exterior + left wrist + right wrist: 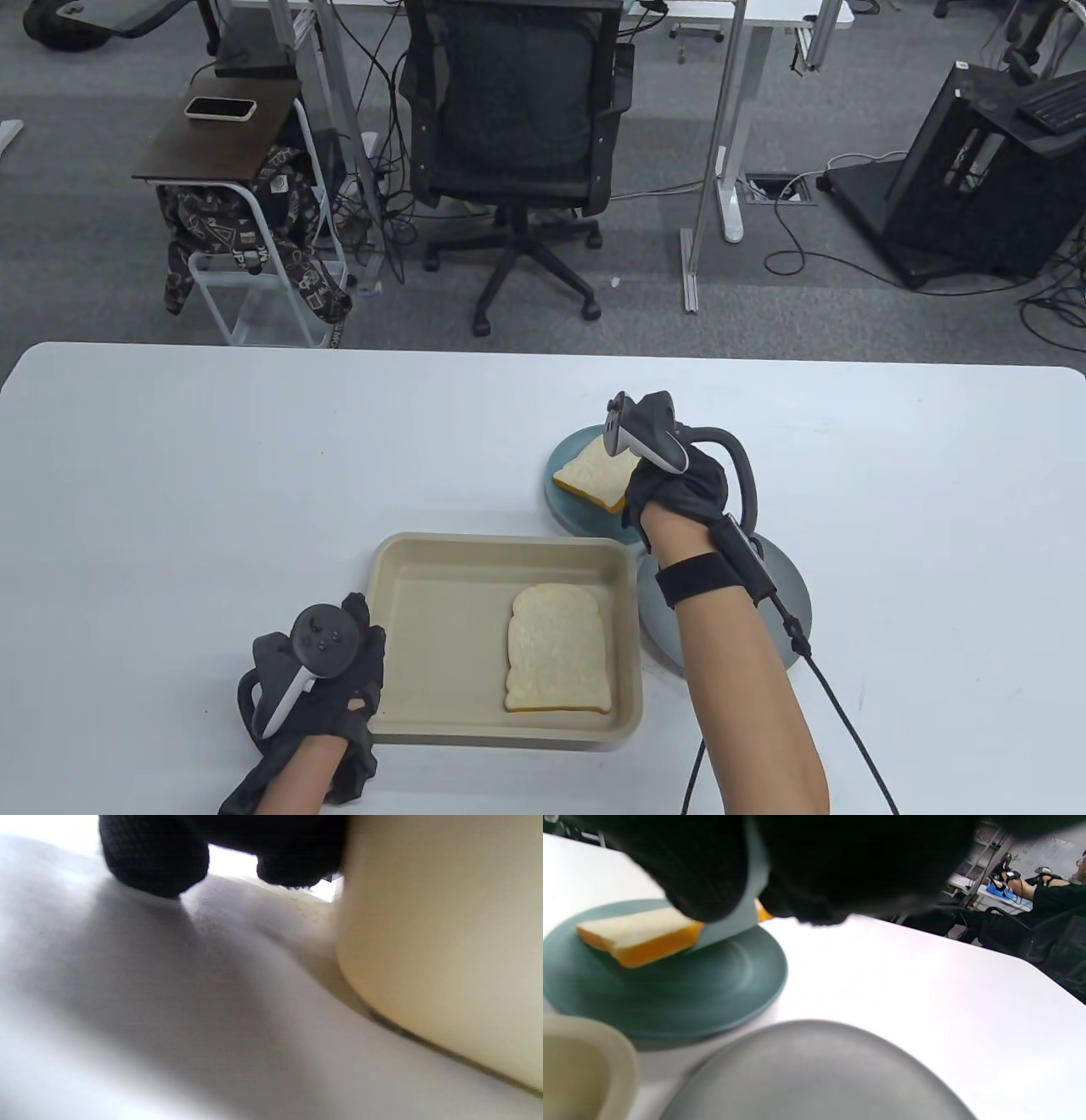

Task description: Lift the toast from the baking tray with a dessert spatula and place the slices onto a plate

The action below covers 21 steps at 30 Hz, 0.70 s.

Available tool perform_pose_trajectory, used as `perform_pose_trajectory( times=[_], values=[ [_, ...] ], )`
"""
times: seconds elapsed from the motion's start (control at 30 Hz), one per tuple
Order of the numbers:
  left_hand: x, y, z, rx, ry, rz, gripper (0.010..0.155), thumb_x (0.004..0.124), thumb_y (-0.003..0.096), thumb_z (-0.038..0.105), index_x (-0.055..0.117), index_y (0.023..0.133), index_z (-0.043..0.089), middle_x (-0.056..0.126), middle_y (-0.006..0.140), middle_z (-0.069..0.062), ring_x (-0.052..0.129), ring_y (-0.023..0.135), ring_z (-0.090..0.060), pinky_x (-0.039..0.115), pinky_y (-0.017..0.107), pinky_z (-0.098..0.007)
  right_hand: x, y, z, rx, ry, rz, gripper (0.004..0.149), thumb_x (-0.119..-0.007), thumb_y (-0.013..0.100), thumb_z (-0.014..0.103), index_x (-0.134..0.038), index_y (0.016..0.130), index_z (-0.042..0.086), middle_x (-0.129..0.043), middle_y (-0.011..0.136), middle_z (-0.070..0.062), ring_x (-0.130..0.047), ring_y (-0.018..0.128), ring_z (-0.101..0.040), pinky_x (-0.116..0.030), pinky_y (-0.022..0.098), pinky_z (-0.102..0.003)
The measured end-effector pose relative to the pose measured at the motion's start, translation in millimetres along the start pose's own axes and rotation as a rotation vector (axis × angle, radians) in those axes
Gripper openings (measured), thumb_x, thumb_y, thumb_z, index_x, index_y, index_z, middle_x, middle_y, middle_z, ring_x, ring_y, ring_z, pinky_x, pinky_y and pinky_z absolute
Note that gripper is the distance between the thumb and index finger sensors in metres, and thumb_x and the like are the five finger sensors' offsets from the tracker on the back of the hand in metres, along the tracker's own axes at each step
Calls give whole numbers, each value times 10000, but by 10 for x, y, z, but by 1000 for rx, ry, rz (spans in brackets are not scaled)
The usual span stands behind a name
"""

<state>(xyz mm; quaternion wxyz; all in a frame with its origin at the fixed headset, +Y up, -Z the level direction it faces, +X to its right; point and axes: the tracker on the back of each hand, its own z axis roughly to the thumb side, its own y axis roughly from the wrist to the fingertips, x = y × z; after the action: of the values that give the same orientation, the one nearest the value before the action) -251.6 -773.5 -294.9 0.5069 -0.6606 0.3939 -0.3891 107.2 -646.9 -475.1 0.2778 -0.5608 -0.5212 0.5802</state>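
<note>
A beige baking tray sits at the table's front with one toast slice lying flat in its right half. Behind it, on a teal plate, a second toast slice rests tilted on the pale blade of the dessert spatula. My right hand grips the spatula from above the plate's right side; its handle is hidden by the glove. My left hand rests at the tray's front left corner, its fingertips on the table beside the tray wall.
A grey plate lies under my right forearm, just right of the tray. White table surface stretches to the left and the far right. An office chair and desks stand beyond the far edge.
</note>
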Motion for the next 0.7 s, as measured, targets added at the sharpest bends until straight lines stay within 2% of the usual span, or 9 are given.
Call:
perform_pose_trajectory(
  times=[0.33,0.47,0.7],
  values=[
    [-2,1,-2,-1,-2,-4,613,653,598,462,533,1101,133,935,511,36,914,176,-127,890,392,-421,-31,-126,-256,-31,-32,40,564,-833,401,388,-787,893,116,-972,534,-138,-974,69,-166,-882,-90,-321],
    [-2,1,-6,1,-5,-4,614,654,598,462,532,1102,133,935,512,37,914,177,-129,889,391,-422,-83,-208,-409,-22,-44,19,559,-823,400,383,-788,890,115,-971,532,-138,-971,69,-169,-879,-87,-324],
    [-2,3,-17,1,-17,-8,615,656,597,467,536,1102,137,936,515,38,915,179,-129,885,392,-422,-7,-643,-685,38,-26,-27,558,-813,404,381,-787,890,108,-971,529,-139,-971,68,-166,-880,-89,-321]
  ],
)
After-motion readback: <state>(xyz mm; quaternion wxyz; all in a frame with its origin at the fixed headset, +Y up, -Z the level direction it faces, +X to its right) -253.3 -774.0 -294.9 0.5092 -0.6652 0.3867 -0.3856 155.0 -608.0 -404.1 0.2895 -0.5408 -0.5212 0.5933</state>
